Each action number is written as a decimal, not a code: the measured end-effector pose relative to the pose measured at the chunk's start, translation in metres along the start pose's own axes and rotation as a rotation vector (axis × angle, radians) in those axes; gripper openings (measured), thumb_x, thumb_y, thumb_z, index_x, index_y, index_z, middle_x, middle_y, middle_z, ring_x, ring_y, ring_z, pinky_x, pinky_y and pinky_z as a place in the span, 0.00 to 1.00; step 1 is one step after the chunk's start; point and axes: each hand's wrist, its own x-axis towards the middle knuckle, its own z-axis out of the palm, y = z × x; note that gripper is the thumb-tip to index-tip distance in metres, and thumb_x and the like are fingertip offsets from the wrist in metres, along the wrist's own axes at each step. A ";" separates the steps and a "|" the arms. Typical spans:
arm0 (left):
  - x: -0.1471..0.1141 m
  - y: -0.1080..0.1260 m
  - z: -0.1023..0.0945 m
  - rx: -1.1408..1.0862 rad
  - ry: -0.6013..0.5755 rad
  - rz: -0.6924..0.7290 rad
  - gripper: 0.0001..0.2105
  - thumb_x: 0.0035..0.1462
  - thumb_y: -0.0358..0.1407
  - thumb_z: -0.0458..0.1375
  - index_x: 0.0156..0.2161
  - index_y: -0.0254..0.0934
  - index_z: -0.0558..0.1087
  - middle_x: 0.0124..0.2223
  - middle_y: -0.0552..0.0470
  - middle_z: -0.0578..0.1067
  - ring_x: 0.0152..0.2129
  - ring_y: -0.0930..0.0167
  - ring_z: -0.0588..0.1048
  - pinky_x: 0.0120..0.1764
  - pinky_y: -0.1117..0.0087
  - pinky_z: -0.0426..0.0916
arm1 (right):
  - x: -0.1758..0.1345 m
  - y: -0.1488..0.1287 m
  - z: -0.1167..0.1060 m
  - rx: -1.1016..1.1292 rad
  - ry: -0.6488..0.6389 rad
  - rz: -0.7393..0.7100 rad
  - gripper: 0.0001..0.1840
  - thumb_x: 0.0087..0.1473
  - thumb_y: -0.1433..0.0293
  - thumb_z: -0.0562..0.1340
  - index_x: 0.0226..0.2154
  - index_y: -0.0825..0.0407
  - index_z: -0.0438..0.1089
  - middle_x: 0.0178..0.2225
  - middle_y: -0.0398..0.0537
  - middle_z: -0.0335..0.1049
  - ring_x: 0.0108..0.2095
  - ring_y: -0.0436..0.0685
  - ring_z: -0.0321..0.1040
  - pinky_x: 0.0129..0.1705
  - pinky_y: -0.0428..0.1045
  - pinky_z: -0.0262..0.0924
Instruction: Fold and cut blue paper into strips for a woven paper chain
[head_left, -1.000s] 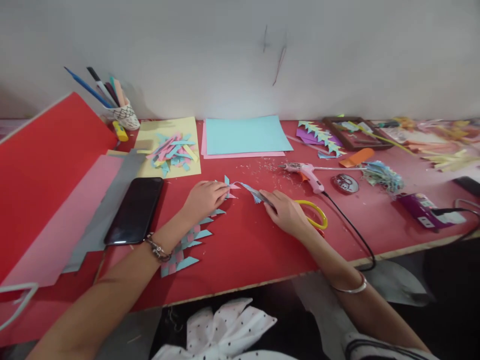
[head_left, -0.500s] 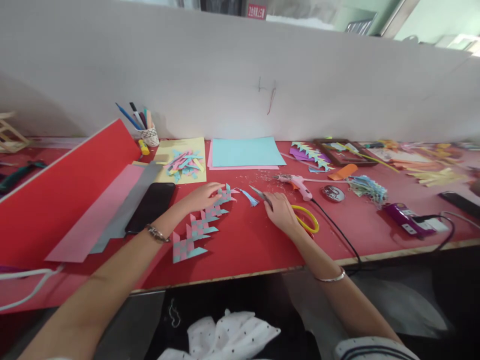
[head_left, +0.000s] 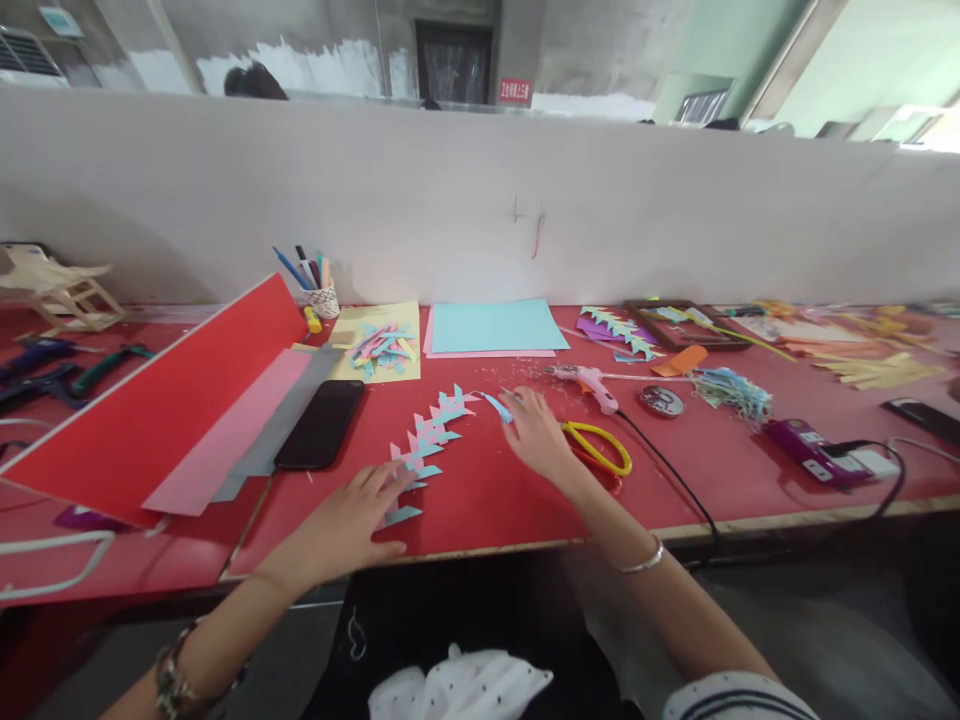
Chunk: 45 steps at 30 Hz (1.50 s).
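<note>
A woven pink-and-blue paper strip (head_left: 433, 437) lies diagonally on the red table (head_left: 487, 500). My left hand (head_left: 352, 520) rests flat on its near end by the table's front edge, fingers spread. My right hand (head_left: 534, 438) lies on the table beside yellow-handled scissors (head_left: 598, 448), fingertips touching a small blue paper scrap (head_left: 498, 406) at the strip's far end. Whether the scissor blades are under that hand is hidden.
A black phone (head_left: 321, 436) lies left of the strip beside red, pink and grey sheets (head_left: 172, 420). A pink glue gun (head_left: 592, 382) with black cord, blue paper sheets (head_left: 495, 325), a pen cup (head_left: 322, 298) and a purple device (head_left: 810, 450) stand around.
My left hand has slid from the strip's far end down to its near end. The camera has tilted up, showing the wall top and the room beyond. My right hand has stayed by the scissors.
</note>
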 end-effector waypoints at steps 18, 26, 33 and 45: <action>0.000 -0.005 -0.024 0.039 0.505 0.262 0.14 0.56 0.33 0.45 0.41 0.40 0.73 0.33 0.50 0.77 0.27 0.70 0.73 0.31 0.70 0.66 | -0.010 -0.044 0.000 0.521 -0.287 -0.409 0.38 0.46 0.61 0.62 0.58 0.53 0.50 0.56 0.56 0.55 0.57 0.58 0.48 0.57 0.57 0.43; 0.062 -0.002 -0.116 -0.520 0.866 0.337 0.15 0.52 0.43 0.53 0.43 0.39 0.69 0.35 0.52 0.74 0.31 0.71 0.72 0.34 0.72 0.66 | 0.055 -0.035 -0.028 0.833 0.026 -0.280 0.12 0.51 0.67 0.54 0.32 0.55 0.71 0.29 0.46 0.72 0.32 0.54 0.68 0.34 0.48 0.60; 0.125 -0.035 -0.089 -1.004 0.679 0.280 0.28 0.59 0.44 0.27 0.56 0.31 0.56 0.46 0.38 0.72 0.42 0.66 0.72 0.39 0.63 0.68 | 0.087 -0.032 -0.059 1.166 0.085 -0.056 0.08 0.45 0.65 0.59 0.24 0.53 0.67 0.24 0.41 0.69 0.26 0.48 0.64 0.31 0.45 0.59; 0.133 -0.022 -0.027 -1.323 0.105 0.488 0.40 0.49 0.61 0.27 0.43 0.33 0.70 0.41 0.39 0.75 0.41 0.62 0.72 0.48 0.57 0.60 | 0.123 -0.027 -0.070 1.201 0.284 -0.014 0.12 0.43 0.61 0.59 0.20 0.53 0.65 0.20 0.39 0.62 0.26 0.47 0.59 0.29 0.44 0.55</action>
